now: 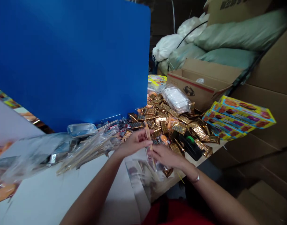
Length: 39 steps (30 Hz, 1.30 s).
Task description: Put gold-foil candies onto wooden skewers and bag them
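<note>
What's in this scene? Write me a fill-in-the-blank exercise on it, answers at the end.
The left hand and right hand pinch thin wooden sticks above a heap of packets wrapped in ____ foil.
The metal band sits on the ____ wrist.
The tall board behind the packets is ____.
The open box beside the heap is made of ____.

Missing words: gold; right; blue; cardboard.

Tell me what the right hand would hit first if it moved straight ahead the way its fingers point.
The right hand would probably meet the thin wooden sticks first, with the left hand just beyond; depth is unclear.
</note>
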Tool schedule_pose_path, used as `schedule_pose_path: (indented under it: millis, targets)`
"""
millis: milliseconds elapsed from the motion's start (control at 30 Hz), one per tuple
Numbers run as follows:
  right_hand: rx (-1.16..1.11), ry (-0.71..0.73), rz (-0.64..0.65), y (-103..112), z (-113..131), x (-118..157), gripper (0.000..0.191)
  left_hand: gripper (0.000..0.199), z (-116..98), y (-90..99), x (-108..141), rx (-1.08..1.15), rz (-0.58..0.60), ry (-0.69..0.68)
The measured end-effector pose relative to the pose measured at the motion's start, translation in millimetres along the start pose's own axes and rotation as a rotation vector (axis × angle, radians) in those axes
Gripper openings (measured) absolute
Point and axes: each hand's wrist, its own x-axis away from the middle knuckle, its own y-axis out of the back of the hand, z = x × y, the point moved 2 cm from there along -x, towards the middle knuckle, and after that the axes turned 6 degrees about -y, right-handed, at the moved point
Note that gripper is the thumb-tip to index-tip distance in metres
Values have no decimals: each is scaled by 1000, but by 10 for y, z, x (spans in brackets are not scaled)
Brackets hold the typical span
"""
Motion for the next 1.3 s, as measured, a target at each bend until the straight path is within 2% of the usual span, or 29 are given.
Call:
schedule_pose_path:
  millis: [67,133,200,267,333,400,467,533,567,633,700,767,800,867,933,1000,1133,1233,1300]
  targets:
    - [-62,-23,98,0,70,182,25,29,-44,-168,13,194,6,53]
    - [-239,-93,177,-30,46,352,29,24,-49,-279,25,372,-1,132]
    - [-473,-159,165,-57,-43,473,38,24,-44,-357,29,597,-45,182]
    - [-572,-147,-10,-54,-121,531,38,24,-45,-437,30,806,-154,203]
    - [-446,-24,-276,-14,-99,557,43,24,-59,-540,36,937,-244,220]
    - [-243,117,-487,68,36,599,41,24,-86,-649,46,974,-222,233]
    - [-116,179,-621,226,199,694,22,27,-90,-721,50,896,-102,236]
    - [-46,130,-713,458,276,856,32,32,-16,-738,41,673,22,225]
    - [-18,74,-737,576,253,954,37,31,61,-732,32,492,64,214]
    - [27,-75,-729,742,57,1142,43,24,283,-719,14,7,120,191]
    - [29,-271,-687,758,-316,1269,43,15,547,-736,8,-416,150,187]
    - [-101,-429,-660,644,-748,1313,47,6,787,-781,15,-617,151,211]
    - [-237,-477,-638,565,-942,1308,49,5,882,-807,21,-643,145,228]
    - [-334,-522,-649,458,-1208,1283,53,8,1018,-850,28,-665,143,260]
    - [-389,-535,-684,448,-1292,1264,56,3,1090,-872,20,-683,153,278]
    - [-525,-501,-667,497,-1224,1243,53,7,1120,-886,-1,-682,174,268]
    - [-863,-352,-480,519,-926,1137,45,6,1149,-930,-33,-670,218,236]
    - [-936,-296,-389,418,-800,1016,43,4,1161,-952,-31,-662,219,236]
    - [-947,-257,-358,343,-773,947,42,12,1140,-941,-26,-634,218,206]
